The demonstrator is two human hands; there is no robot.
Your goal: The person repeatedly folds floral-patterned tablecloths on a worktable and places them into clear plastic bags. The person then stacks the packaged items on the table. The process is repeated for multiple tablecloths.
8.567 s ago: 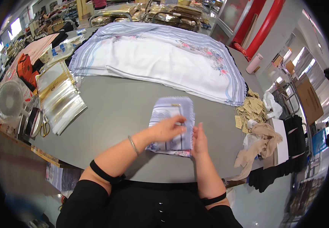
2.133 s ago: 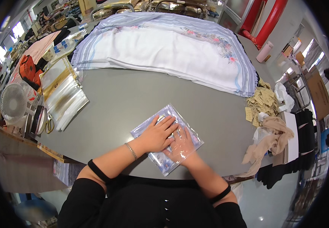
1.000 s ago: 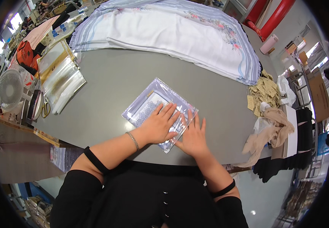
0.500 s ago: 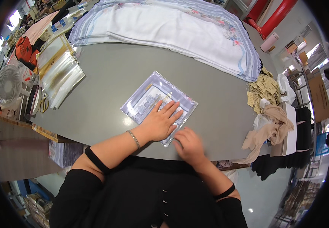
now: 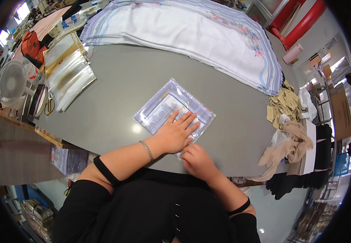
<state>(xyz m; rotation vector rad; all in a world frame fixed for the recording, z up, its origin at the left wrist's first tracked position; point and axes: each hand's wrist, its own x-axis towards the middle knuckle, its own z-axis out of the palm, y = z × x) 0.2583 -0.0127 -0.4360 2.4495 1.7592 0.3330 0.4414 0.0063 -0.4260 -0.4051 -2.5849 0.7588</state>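
Observation:
A folded lavender and white scarf in a clear plastic bag (image 5: pixel 164 106) lies at an angle on the grey table, near its front edge. My left hand (image 5: pixel 174 133) rests flat on the bag with its fingers stretched, covering part of the lace-like pattern. At the bag's near corner, my right hand (image 5: pixel 197 161) has its fingers curled and pinched on the bag's edge. The fingertips partly hide that corner.
A large white and lavender cloth stack (image 5: pixel 175 34) spans the table's far side. To the left are clear bags (image 5: pixel 71 73), gold-handled scissors (image 5: pixel 49 106) and a white fan (image 5: pixel 11 82). Beige tags (image 5: pixel 284 104) and tan fabric (image 5: pixel 291 139) lie at the right.
My right hand has closed its fingers at the bag's near corner, where it was blurred and looser before. My left hand stays on the bag; the whole view has shifted slightly.

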